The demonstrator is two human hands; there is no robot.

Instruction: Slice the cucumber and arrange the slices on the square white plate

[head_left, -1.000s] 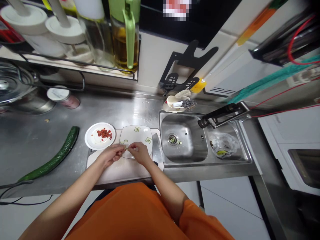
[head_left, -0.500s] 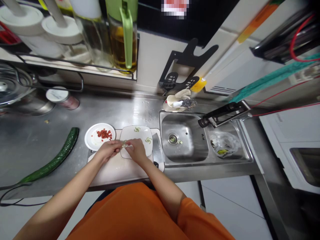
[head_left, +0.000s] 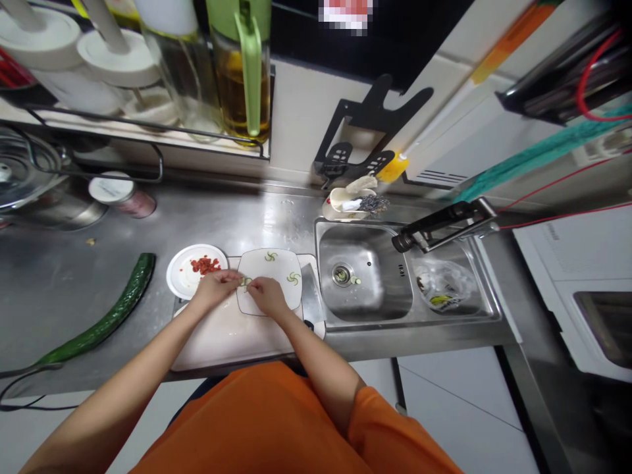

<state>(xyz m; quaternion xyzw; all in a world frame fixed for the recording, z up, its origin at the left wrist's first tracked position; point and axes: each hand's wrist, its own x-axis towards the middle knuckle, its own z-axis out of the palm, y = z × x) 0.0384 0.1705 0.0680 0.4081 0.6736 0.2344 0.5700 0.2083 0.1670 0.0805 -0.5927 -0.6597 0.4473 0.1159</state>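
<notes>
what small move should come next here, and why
I'd guess a light nudge by the right hand on the swirl nearest the left hand: both hands' fingertips are right by it, while the other two swirls on the plate lie untouched.

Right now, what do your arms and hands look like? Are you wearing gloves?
No gloves! My left hand and right hand are bare, with five-fingered human shapes. I see no watch or bracelet. My right arm has a short, plain orange sleeve; my left sleeve is out of view.
</notes>
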